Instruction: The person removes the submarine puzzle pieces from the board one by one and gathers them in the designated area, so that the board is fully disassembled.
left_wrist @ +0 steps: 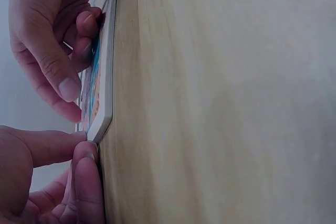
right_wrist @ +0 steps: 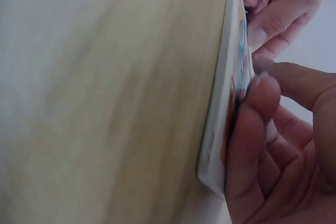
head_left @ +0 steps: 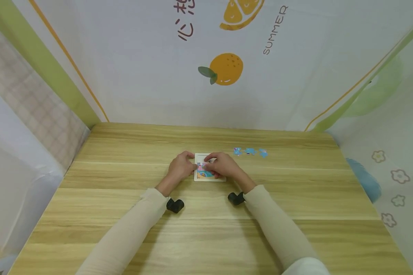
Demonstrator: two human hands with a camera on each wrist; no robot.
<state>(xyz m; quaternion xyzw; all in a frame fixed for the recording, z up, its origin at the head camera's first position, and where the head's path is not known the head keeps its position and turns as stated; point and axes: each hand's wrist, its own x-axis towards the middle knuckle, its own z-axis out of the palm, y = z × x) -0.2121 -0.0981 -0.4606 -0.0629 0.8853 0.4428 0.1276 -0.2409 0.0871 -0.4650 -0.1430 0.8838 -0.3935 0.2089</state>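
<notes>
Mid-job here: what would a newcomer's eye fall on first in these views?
Probably the large printed orange with green leaves on the white backdrop behind the pale wooden table. Next come the bare left hand and bare right hand at a flat, white-bordered picture board on that table. Three small blue jigsaw-shaped pieces lie right of the board, toward the far edge.

We're seeing a white-edged puzzle board (head_left: 210,180) rocking pink, blue and orange artwork (head_left: 202,174), and the loose pieces (head_left: 250,151) are showing mostly light blue. The tabletop (head_left: 206,236) is wearing streaky yellow-tan wood grain, the sleeves (head_left: 124,233) are looking plain cream, and the backdrop (head_left: 141,76) is sporting orange fruit (head_left: 228,70) on white.
</notes>
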